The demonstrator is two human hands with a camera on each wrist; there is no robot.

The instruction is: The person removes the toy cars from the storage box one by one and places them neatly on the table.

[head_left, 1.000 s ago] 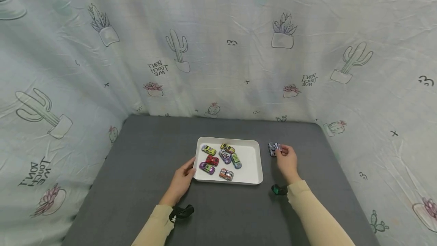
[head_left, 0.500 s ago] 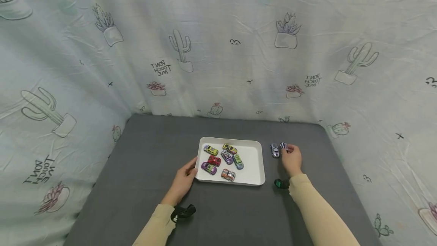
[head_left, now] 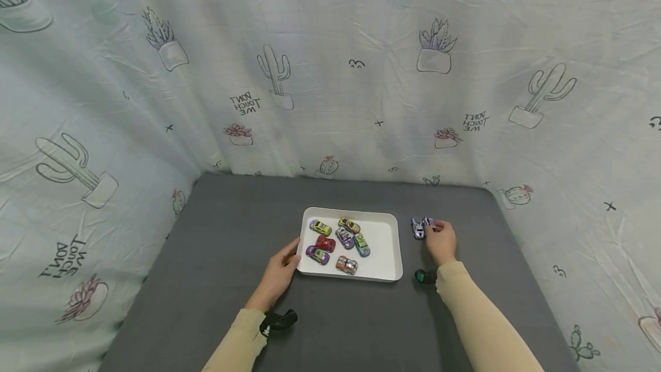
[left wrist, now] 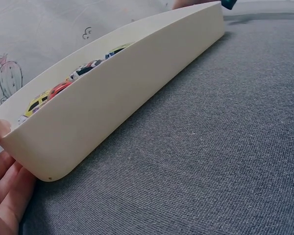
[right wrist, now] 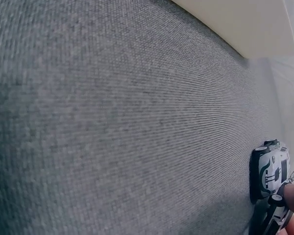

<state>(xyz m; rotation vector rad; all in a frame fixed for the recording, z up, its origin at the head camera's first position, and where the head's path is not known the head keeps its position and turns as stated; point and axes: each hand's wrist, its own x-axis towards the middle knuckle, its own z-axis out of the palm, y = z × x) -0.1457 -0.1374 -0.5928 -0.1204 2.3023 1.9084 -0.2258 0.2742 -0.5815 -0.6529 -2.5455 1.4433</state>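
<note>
My left hand [head_left: 276, 274] grips the left end of a white tray [head_left: 384, 251]; in the left wrist view the thumb lies over the rim and the fingers are against the outer wall. Inside the tray sit several toy cars, among them a red one [head_left: 325, 243], an orange one [head_left: 346, 264] and a purple-and-green one [head_left: 317, 254]. To the right of the tray, my right hand [head_left: 441, 244] pinches a white-and-dark toy car [head_left: 428, 222], partly hidden by the fingers. Right alongside it, another white toy car [right wrist: 273, 169] stands on the table.
A grey cloth-covered table [head_left: 351, 326] lies under everything. A printed cactus curtain [head_left: 330, 96] hangs along its back and sides. Dark wrist devices [head_left: 279, 320] sit on both wrists, standing out to the side.
My right hand first shifted right with its toy car, opening a gap from the other white car, then brought it back beside that car. My left hand stays on the tray.
</note>
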